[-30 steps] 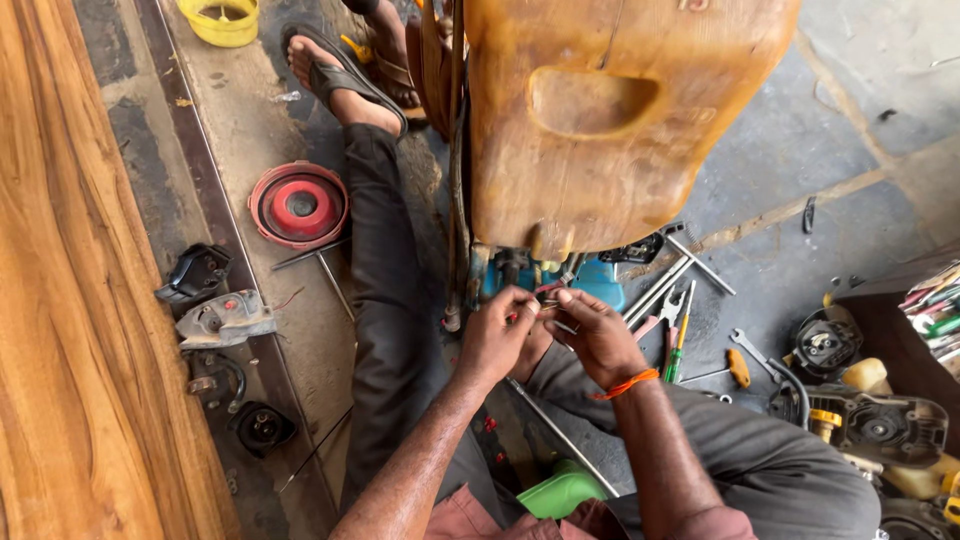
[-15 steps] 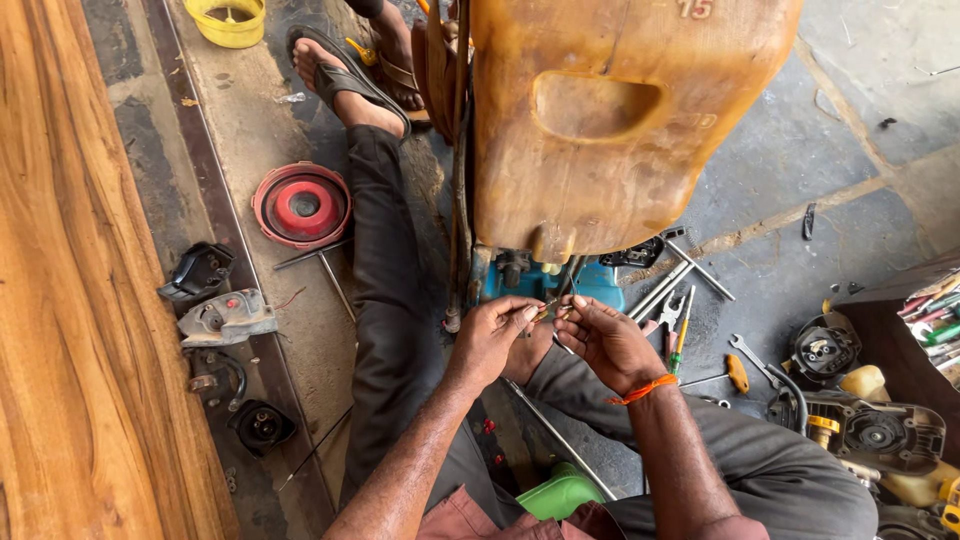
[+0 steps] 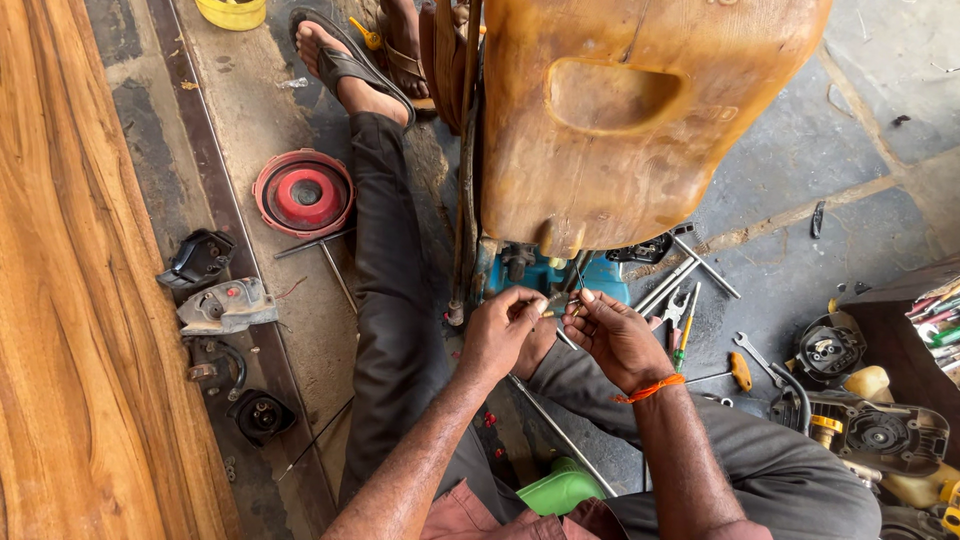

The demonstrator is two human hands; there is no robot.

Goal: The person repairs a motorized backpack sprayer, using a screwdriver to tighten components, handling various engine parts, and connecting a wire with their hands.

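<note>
I sit on the floor with my legs stretched out. My left hand (image 3: 508,332) and my right hand (image 3: 612,335) meet just below a large amber plastic tank (image 3: 640,110) on a machine frame. Both pinch a small metal part (image 3: 560,302) with a thin dark wire (image 3: 578,275) that runs up toward the blue machine body (image 3: 600,275) under the tank. An orange band (image 3: 650,388) circles my right wrist. Fingertips hide most of the small part.
A red round cover (image 3: 303,193) and dark machine pieces (image 3: 225,305) lie at left beside a wooden board (image 3: 70,300). Spanners and screwdrivers (image 3: 690,320) lie at right near engine parts (image 3: 870,430). A green container (image 3: 560,490) sits between my legs. A yellow bowl (image 3: 232,12) stands at the top.
My hands stay together at the same spot under the tank, with small finger movements on the part. The view has shifted slightly.
</note>
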